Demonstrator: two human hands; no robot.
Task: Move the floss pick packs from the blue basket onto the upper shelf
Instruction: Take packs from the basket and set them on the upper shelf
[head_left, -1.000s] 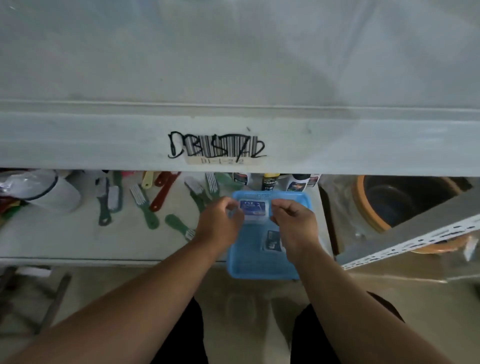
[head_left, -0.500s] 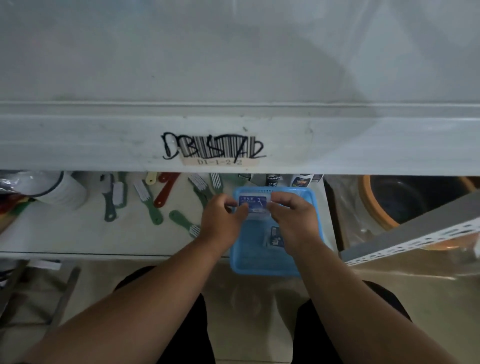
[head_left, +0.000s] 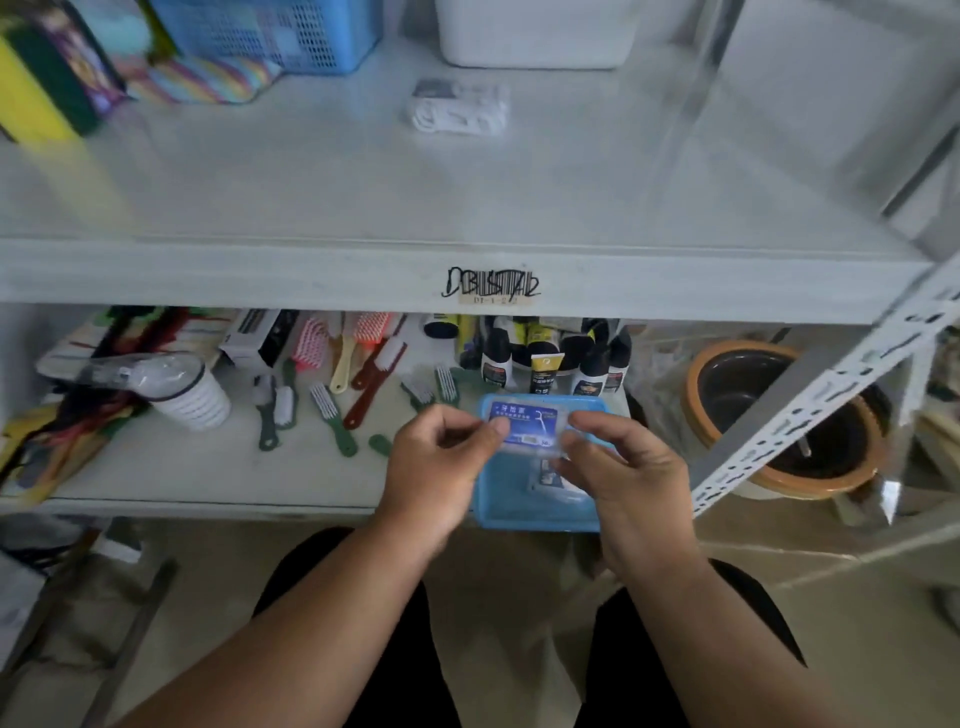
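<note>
Floss pick pack, flat clear plastic sleeve with blue printed card (head_left: 524, 425): held above the shallow blue plastic basket (head_left: 537, 512), which sits at the front edge of the lower grey shelf (head_left: 156, 467). Left hand (head_left: 441, 457): palm turned away from the camera, thumb and forefinger pinched on the pack's left edge, remaining fingers curled loosely. Right hand (head_left: 618, 467): thumb and fingertips closed on the pack's right edge, wrist angled inward, forearm rising from lower right. Both forearms reach forward from the body, converging over the basket. Second floss pick pack, same type (head_left: 550, 475): lies in the basket, partly hidden under the right hand. White bundle of loose-looking floss picks in clear wrap (head_left: 457, 109): already on the upper grey metal shelf (head_left: 363, 197), towards the back, blurred. Step in hand, by judgement: carry the held pack up over the shelf lip bearing the barcode label (head_left: 491, 286) and set it down. Handling advice: keep the pack level and gripped at the edges only, as thin plastic flexes and may slip; raise it clear of the front lip before moving forward; lay it flat on the bare middle of the upper shelf, near the white bundle, well apart from the blue mesh crate (head_left: 270, 31) and white plastic tub (head_left: 535, 31) at the back; one hand could release to fetch the remaining pack.
</note>
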